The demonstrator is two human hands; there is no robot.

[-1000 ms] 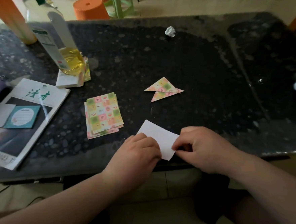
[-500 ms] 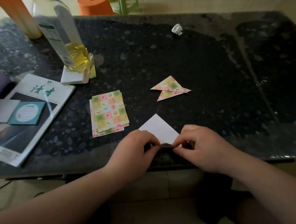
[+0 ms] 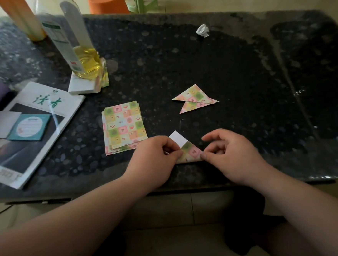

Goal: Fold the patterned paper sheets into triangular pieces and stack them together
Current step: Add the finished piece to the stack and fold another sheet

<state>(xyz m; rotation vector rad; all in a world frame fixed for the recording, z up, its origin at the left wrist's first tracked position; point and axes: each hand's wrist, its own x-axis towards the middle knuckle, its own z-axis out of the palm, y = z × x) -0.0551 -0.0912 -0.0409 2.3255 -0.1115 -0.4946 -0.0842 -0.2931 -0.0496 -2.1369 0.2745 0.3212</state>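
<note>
Folding a patterned sheet [image 3: 191, 151] is being done at the table's [image 3: 199, 65] near edge. Its left side is being pinched by the left hand [image 3: 154, 159], and its right corner is being pressed by the thumb of the right hand [image 3: 232, 155], whose other fingers are loosely curled, grasping nothing. The long crease is lying left-right, with the white corner pointing away. The next move is judged to call for that corner being folded over.

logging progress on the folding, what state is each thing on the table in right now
sheet, partly folded, patterned corner turned over white back
stack, flat, unfolded
triangles, two, folded, overlapping
bottle, upright, part full
paper ball, crumpled
magazine, closed
left hand, pinches sheet
right hand, thumb presses sheet corner
</note>
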